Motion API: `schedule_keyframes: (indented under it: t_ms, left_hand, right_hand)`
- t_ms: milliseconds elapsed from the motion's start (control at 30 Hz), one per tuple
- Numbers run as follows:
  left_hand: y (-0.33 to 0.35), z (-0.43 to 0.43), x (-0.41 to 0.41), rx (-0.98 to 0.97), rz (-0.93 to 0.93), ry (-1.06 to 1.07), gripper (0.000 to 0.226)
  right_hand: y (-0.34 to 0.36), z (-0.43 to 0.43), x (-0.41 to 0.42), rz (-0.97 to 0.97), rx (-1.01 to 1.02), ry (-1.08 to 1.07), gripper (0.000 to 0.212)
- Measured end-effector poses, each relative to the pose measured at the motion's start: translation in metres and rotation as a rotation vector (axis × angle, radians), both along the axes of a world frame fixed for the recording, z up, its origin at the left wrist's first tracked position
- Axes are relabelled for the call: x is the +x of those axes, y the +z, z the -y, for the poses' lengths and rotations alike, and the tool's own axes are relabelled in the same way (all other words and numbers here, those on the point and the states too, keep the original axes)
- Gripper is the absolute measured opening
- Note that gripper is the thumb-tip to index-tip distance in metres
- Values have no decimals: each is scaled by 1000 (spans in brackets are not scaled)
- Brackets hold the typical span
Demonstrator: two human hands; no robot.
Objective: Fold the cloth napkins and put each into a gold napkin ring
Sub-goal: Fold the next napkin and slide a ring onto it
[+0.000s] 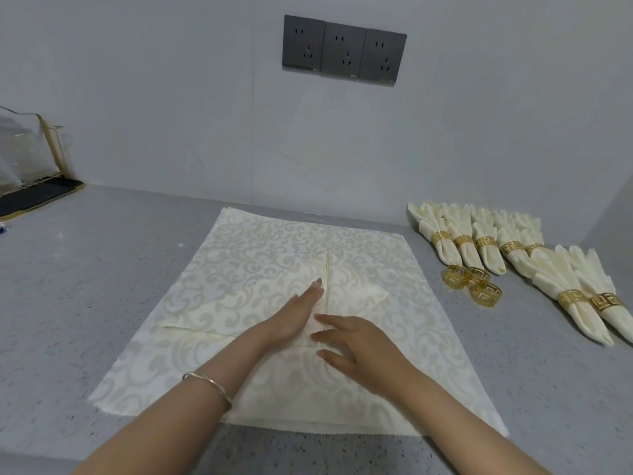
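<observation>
The grey speckled surface point(102, 269) carries a cream patterned napkin point(260, 255) spread in the middle. Its corners are turned in toward the centre, so this fold looks to be at an early step. To the right lie seven finished napkins point(486, 255), each already ringed in gold. Three loose rings point(485, 294) sit just beside them, suggesting about three still to do. The left hand point(301, 313) presses flat on the centre folds, fingers straight. The right hand point(356, 341) lies beside it with fingers spread, holding nothing.

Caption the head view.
Left hand presses a partly folded napkin, right hand beside it; ringed napkins and spare gold rings lie alongside.
</observation>
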State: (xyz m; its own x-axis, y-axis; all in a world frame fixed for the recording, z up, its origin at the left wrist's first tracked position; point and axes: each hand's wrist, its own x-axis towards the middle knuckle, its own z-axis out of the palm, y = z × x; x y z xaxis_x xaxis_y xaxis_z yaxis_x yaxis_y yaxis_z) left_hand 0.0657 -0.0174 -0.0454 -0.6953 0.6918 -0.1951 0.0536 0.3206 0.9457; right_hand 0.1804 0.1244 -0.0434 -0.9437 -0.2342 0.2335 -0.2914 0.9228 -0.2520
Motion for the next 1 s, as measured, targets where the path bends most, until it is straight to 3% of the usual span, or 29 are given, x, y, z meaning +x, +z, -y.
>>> schedule_keyframes:
  t_ms: [100,200,333,500,600,700,800,933,1000]
  left_hand:
    - [5,2,3,-15,7,-36,80]
    - [15,4,3,-42,-75,-72,57]
    - [26,26,-7,-173,-407,-131,38]
    - [26,60,-23,-385,-892,-236,67]
    - [26,70,-26,-380,-1015,-328,55]
    - [29,74,-31,-368,-1037,-378,43]
    - [30,73,-39,-415,-1002,-402,44]
    - [28,65,-46,-373,-832,-363,34]
    - [28,58,-50,-314,-708,-291,18]
  right_hand:
    - [-5,5,-8,-106,21,-29,31]
    - [-9,6,-9,-204,8,-18,31]
    - [-7,-19,2,-217,-97,-111,13]
    - [-9,-63,24,-190,-245,-218,10]
    - [-10,-67,29,-160,-227,-235,10]
    - [-5,-58,29,-155,-138,-219,13]
    - [1,-48,28,-104,-89,-224,22]
    - [-1,-41,28,-97,-242,-271,19]
    - [-3,-42,25,-98,-360,-342,20]
